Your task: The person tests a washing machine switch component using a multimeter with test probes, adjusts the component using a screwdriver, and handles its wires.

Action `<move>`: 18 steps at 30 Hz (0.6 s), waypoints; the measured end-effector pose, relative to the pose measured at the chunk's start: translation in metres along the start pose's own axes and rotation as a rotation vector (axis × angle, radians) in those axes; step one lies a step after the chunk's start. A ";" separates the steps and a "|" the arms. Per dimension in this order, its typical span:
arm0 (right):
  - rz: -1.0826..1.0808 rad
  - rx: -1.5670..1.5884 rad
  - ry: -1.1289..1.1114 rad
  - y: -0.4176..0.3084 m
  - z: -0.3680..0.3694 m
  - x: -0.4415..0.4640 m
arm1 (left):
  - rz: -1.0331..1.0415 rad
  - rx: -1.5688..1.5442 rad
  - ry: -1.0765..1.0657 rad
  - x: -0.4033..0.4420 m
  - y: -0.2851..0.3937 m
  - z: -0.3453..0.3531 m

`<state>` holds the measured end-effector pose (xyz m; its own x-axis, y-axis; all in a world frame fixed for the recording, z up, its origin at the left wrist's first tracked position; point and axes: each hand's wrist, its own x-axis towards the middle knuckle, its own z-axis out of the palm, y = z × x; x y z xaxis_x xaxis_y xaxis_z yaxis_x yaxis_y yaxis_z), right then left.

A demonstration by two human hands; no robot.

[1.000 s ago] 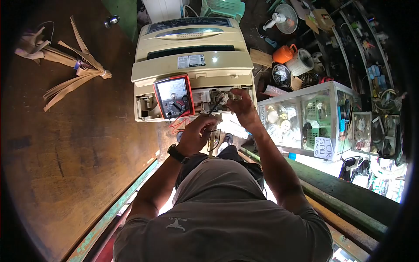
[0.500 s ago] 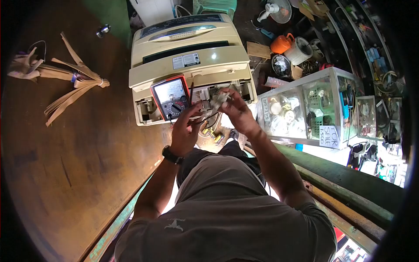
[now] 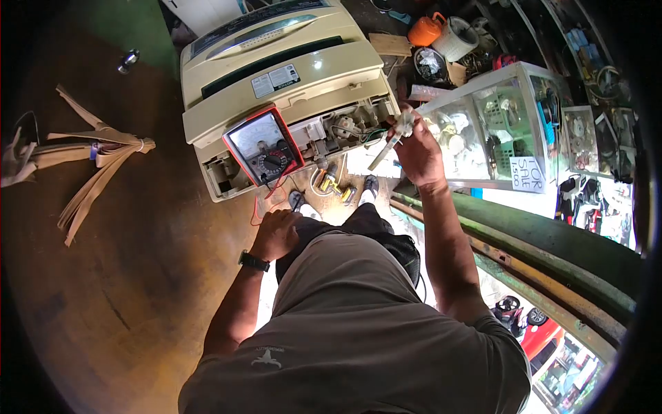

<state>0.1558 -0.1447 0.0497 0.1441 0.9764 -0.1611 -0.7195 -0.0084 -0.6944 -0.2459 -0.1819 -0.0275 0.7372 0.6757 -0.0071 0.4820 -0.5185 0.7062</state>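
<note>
My right hand is raised at the right end of the washing machine, fingers closed around a small whitish mechanical part with a flat, narrow arm pointing down-left. My left hand is low by my thigh, back up and fingers curled; a red test lead runs close to it, and what it holds, if anything, is hidden. A red-framed analog multimeter leans on the cream washing machine. To its right, the machine's opened panel exposes wires and a round whitish component.
A glass display case with a "for sale" sign stands at right. A yellow-and-black power tool lies on the floor by my feet. Tan straps lie at left. An orange container and bins sit behind.
My hands, together in front of the open panel before, have parted. The right hand has carried the whitish part to the right; the left has dropped toward my thigh. The view has shifted.
</note>
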 end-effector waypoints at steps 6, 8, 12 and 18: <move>0.148 -0.188 0.018 0.018 -0.018 -0.035 | -0.178 0.179 -0.268 0.001 -0.070 0.037; 0.200 -0.149 -0.016 0.030 -0.040 -0.040 | -0.231 0.209 -0.331 0.007 -0.086 0.047; 0.309 -0.132 -0.078 0.024 -0.056 -0.045 | -0.265 0.202 -0.457 -0.005 -0.155 0.089; 0.361 -0.162 -0.044 -0.012 -0.060 -0.047 | -0.511 0.127 -0.393 0.003 -0.134 0.068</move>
<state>0.1984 -0.2033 0.0238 -0.1301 0.9128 -0.3872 -0.6017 -0.3830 -0.7009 -0.2759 -0.1458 -0.1705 0.5069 0.6239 -0.5949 0.8519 -0.2569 0.4564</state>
